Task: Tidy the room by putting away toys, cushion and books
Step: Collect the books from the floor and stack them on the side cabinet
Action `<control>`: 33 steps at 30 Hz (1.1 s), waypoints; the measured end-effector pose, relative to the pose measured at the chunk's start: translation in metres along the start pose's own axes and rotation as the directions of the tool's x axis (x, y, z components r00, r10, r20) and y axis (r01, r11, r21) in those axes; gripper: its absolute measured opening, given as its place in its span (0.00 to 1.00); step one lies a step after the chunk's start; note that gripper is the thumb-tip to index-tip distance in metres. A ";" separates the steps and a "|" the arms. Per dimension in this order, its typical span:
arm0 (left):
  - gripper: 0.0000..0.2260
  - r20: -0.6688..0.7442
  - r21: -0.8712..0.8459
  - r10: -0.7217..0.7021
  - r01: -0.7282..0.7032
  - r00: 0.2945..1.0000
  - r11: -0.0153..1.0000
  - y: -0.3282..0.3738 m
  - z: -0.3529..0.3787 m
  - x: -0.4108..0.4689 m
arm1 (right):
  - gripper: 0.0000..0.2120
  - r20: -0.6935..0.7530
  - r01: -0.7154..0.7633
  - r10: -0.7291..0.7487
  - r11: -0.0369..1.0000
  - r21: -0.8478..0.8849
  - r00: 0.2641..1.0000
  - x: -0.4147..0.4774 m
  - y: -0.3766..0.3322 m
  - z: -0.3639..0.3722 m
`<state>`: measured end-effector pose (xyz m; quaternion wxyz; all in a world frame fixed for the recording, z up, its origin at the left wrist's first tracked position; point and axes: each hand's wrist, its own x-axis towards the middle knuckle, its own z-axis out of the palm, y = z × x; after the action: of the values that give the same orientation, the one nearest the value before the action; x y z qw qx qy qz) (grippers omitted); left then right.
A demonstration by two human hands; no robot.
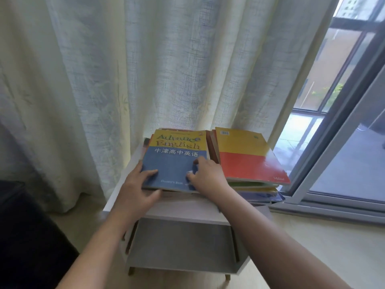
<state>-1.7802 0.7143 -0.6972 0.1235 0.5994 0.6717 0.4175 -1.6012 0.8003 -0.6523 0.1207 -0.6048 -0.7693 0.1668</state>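
Largest before us is the pale curtain (125,69), hanging to the floor behind everything, with the sliding window (333,101) open at its right. In front of the curtain stands a small white side table (183,207) with an open shelf below, and its top is where the books are being gathered. On the right half lies a stack of books (250,161), topped by a yellow-and-red cover and fanned out so that it overhangs the table's right edge. Just beside it, on the left half, sits the blue-and-yellow textbook (175,163), lying flat and face up on a few more books; it is a thin softcover, yellow band above and blue field below, its near edge slightly lifted. We judge the book-stacking step to be in hand: this volume is being set down or squared on its pile. Our left hand (137,188) grips the near-left corner, thumb on the cover and fingers tucked under the edge. Our right hand (206,174) curls its fingers onto the cover by the right edge, tips pressing down; its thumb is hidden. The next move, we think, calls for aligning the edges, letting go gently, and perhaps straightening the overhanging pile.
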 end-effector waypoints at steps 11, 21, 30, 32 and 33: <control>0.08 0.296 -0.548 -0.586 0.636 0.754 0.543 -0.027 -0.041 0.024 | 0.22 0.026 0.217 -0.217 0.976 0.009 0.976 -0.018 -0.026 0.010; 0.14 0.060 -0.375 -0.431 0.421 0.900 0.826 -0.046 -0.070 0.022 | 0.38 0.284 0.294 -0.249 0.947 -0.128 0.926 -0.007 -0.006 -0.004; 0.14 0.011 -0.466 -0.465 0.416 0.885 0.781 -0.053 -0.079 0.016 | 0.23 0.221 0.467 -0.414 0.740 -0.483 0.883 -0.001 -0.005 -0.022; 0.14 0.020 -0.506 -0.482 0.425 0.876 0.751 -0.053 -0.082 0.016 | 0.27 0.136 0.436 -0.427 0.756 -0.488 0.894 0.001 -0.002 -0.034; 0.13 0.021 -0.522 -0.488 0.426 0.873 0.739 -0.052 -0.083 0.017 | 0.28 0.077 0.400 -0.418 0.777 -0.486 0.905 0.003 0.002 -0.043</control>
<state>-1.8768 0.6993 -0.6768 0.3371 0.3359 0.6686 0.5715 -1.5832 0.8085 -0.6138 0.0101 -0.4368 -0.8964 -0.0747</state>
